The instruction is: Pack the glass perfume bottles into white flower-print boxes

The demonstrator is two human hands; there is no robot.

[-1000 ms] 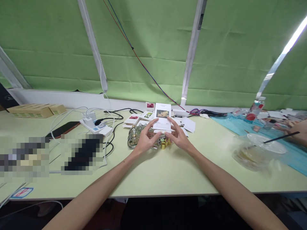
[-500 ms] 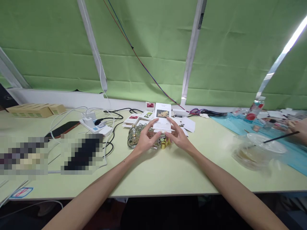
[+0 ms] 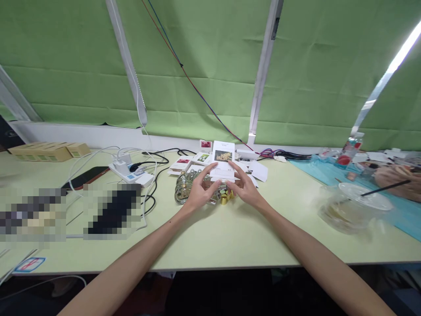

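A: What sits farthest left on the table (image 3: 217,239)?

B: Tan boxes (image 3: 42,152) lined up at the back, then a dark phone (image 3: 87,177) lying flat, then a white power strip (image 3: 130,172) with plugs and cables in it.

A: And the person's left arm?

B: The left forearm (image 3: 141,252) slants up from the bottom edge toward the middle, fairly straight, and the left hand (image 3: 200,192) comes just past some clear glass bottles (image 3: 183,191) clustered beside it.

A: Is that hand holding anything?

B: Yes, the left side of a white box (image 3: 224,157) printed with a pale flower picture. The index finger reaches forward along the box, and the thumb points inward near its lower end.

A: So the box is in the middle?

B: Right between the two hands, in front of other white cartons (image 3: 182,163), with gold caps (image 3: 224,200) just below it. Whether it also rests on something cannot be told.

A: How is the right hand (image 3: 245,189) set?

B: It mirrors the left: index finger forward, thumb inward, clasping the right side. The hands stand slightly apart, with the box bridging them. The right forearm (image 3: 305,250) runs off to the lower right.

A: Beyond that?

B: A lidded plastic tub (image 3: 345,215), partly blurred, near a blue sheet (image 3: 307,169).
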